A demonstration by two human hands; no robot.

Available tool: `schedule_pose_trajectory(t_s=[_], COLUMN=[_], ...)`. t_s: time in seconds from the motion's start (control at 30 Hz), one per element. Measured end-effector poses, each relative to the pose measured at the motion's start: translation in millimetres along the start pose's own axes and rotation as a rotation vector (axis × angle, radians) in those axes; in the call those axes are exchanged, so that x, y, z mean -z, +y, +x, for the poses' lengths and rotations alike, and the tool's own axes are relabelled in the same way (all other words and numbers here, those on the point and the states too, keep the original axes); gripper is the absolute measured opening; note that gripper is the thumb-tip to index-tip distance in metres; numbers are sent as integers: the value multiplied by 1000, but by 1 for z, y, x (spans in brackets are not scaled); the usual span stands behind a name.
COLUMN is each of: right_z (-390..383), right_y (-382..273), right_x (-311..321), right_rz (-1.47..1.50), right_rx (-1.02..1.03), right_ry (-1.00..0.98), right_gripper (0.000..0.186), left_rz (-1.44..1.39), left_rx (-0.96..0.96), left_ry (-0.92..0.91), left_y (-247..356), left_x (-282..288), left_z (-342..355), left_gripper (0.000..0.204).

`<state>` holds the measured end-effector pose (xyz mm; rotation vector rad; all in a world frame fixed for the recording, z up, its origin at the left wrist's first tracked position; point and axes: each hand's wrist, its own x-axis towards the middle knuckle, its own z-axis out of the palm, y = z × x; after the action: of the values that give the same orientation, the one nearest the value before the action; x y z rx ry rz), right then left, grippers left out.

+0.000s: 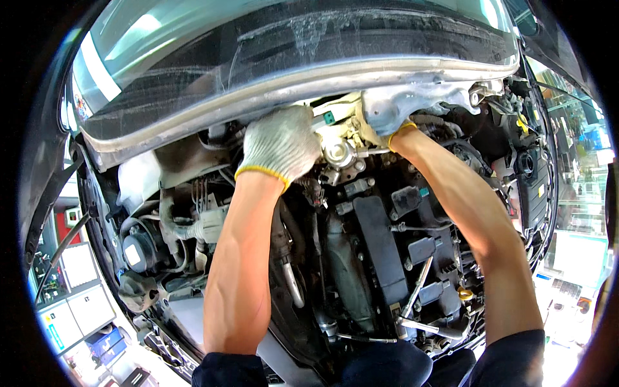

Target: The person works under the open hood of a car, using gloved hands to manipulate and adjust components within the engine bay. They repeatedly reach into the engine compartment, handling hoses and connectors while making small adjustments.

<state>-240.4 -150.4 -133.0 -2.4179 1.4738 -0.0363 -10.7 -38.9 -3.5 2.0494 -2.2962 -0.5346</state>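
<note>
My left hand (278, 143), in a whitish knit glove with a yellow cuff, reaches to the back of the engine, below the windscreen cowl. Its back faces up and the fingers are out of sight. A small green connector (329, 117) and a round silver metal fitting (338, 152) lie just right of it. My right hand (375, 127), gloved with the same yellow cuff, is on the other side of that fitting. Most of it is hidden beside a grey heat-stained panel (412, 103), so its fingers do not show.
Two ratchet-like metal tools (420, 284) lie on the engine's near right, beside black ignition coils (422, 250). A long black cover (380, 248) runs down the middle. The pale cowl edge (309, 72) spans the far side. Black hoses and pipes (291, 284) fill the left.
</note>
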Motion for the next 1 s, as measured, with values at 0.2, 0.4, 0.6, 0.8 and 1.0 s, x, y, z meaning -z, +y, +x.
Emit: schedule_pose_trajectory(t_s=[0.2, 0.4, 0.6, 0.8, 1.0], right_z=[23, 44, 61, 80, 91], right_y=[42, 55, 57, 62, 71], right_x=[-27, -38, -57, -74, -84], right_rz=[38, 71, 25, 17, 13], right_rx=[38, 44, 39, 63, 85], right_ry=[181, 335, 461, 542, 583], right_gripper=[44, 42, 40, 38, 36], left_rz=[-64, -101, -122, -116, -119], left_rx=[37, 35, 60, 51, 67], left_ry=[-20, -46, -68, -55, -72], left_y=[-8, -8, -7, -9, -4], left_x=[7, 8, 10, 12, 15], left_z=[-4, -3, -3, -4, -6], left_gripper=[45, 42, 43, 42, 40])
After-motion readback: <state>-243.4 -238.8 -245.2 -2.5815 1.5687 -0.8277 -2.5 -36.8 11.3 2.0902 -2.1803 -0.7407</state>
